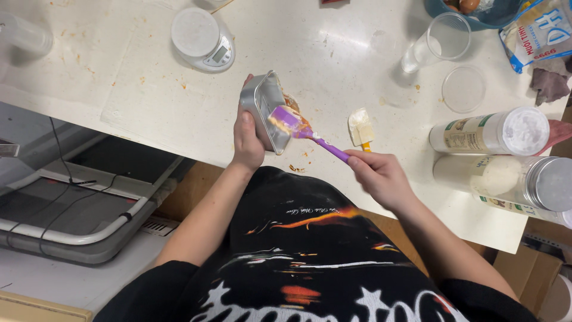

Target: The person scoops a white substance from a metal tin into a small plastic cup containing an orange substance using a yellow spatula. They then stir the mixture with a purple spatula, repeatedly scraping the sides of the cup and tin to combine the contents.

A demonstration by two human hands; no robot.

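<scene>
My left hand [247,140] grips a small foil loaf pan [263,101], tipped on its side over the white table [149,101]. My right hand [381,176] holds a purple spatula [301,128] by its handle. The spatula's blade, smeared with orange batter, rests at the pan's open rim. A second spatula [361,128] with a white blade and yellow handle lies on the table just beyond my right hand.
A round white kitchen scale [202,39] sits at the back. A clear cup [441,42] and a clear lid [463,89] are to the right, with two lying canisters [494,132] [506,179] and a bag [539,30]. Orange smears dot the table.
</scene>
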